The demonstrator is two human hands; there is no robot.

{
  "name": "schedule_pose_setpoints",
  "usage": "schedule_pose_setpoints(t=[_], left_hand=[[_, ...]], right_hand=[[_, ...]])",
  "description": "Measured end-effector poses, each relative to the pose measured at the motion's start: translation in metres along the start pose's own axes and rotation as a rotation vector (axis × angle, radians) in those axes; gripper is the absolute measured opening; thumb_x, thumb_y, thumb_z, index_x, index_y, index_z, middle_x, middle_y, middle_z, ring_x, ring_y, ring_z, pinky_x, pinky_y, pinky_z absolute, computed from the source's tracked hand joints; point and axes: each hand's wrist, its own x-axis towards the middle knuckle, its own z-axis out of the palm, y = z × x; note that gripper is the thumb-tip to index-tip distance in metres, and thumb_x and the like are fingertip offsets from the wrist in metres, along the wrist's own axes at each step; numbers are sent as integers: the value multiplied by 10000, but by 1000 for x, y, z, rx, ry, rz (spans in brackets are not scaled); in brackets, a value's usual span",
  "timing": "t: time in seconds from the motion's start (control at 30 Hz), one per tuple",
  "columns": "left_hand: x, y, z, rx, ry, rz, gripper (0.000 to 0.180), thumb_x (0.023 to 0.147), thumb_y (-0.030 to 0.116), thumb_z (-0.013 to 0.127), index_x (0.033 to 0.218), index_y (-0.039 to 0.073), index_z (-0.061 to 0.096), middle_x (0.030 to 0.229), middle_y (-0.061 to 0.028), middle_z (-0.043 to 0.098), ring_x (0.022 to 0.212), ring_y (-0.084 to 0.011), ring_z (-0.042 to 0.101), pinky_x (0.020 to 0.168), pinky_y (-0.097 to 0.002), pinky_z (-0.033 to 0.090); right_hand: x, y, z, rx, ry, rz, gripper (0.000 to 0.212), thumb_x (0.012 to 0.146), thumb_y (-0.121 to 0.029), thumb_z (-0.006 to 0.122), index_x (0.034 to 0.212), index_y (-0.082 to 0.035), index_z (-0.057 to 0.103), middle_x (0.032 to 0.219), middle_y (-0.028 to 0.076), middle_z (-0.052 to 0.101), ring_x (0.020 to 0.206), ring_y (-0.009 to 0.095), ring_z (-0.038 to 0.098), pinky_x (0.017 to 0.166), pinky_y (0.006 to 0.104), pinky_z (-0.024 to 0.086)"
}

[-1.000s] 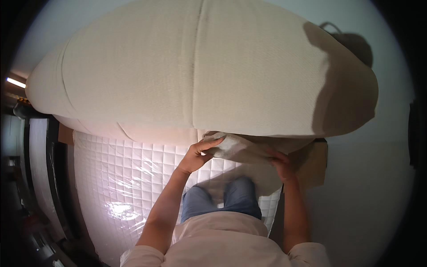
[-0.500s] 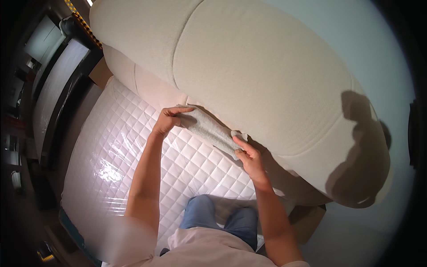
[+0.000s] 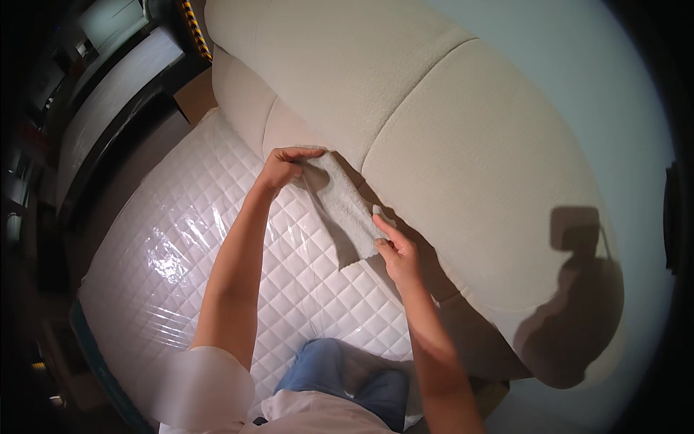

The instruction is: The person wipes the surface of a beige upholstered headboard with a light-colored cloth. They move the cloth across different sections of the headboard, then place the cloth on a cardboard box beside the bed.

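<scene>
Stretching a strip of pale cream fabric (image 3: 345, 210) between both hands, the person kneels on a quilted white mattress (image 3: 217, 239) wrapped in clear plastic film; the left hand (image 3: 283, 168) has its grip closed on the strip's upper end, fingers curled over the edge; the right hand (image 3: 396, 249) pinches the lower end between thumb and fingertips, a narrow grip; the strip runs slantwise between them, lying against the base of a padded cream headboard (image 3: 434, 130), right at the seam where headboard meets mattress; the risk, as I judge it, lies in that light right-hand pinch, since a harder pull from the left could draw the cloth out of it; the film looks slick and wrinkled, so the knees (image 3: 340, 369) could slide on it; pulling unevenly could also bunch the fabric at the seam rather than laying it flat.
</scene>
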Motion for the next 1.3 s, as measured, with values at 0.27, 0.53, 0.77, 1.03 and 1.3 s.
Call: schedule_pose_setpoints(t=[0.27, 0.53, 0.77, 1.03, 1.3], left_hand=[[-51, -49, -18, -50, 6, -316, 679, 488, -115, 378, 1064, 19, 713, 973, -98, 708, 822, -198, 670, 745, -315, 558], [-93, -38, 28, -119, -140, -212, 620, 597, -163, 426, 1115, 42, 698, 1067, -68, 692, 954, -152, 638, 881, -252, 486], [-87, -47, 109, -105, -391, -282, 684, 584, -171, 415, 1171, 66, 674, 1181, -29, 645, 1056, -131, 575, 854, -226, 471], [-124, -56, 139, -4, -571, -355, 698, 586, -189, 446, 1186, 89, 669, 1250, -44, 622, 1159, -153, 545, 1000, -253, 389], [-116, -55, 232, -38, -618, -150, 681, 652, -236, 474, 1210, 111, 655, 1287, -37, 592, 1182, -150, 530, 964, -242, 406]], right_hand=[[-41, 38, 3, -53, -13, 241, 472, 816, 61, 519, 1274, -31, 586, 1195, 6, 621, 873, 21, 534, 747, 172, 411], [-87, 2, -31, -68, 84, 199, 481, 816, 78, 491, 1267, -52, 598, 1181, -24, 633, 698, -28, 445, 616, 141, 356], [-136, -14, -92, 154, 408, 261, 534, 696, 57, 470, 1196, -13, 643, 869, 0, 642, 689, 34, 464, 657, 177, 371], [-222, -13, -92, 113, 461, 443, 500, 693, 75, 477, 1120, -59, 698, 947, 13, 675, 712, 62, 509, 659, 201, 407], [-249, 7, -177, 392, 776, 169, 496, 657, 93, 462, 1071, -38, 701, 719, -12, 577, 547, 71, 409, 499, 218, 300]])
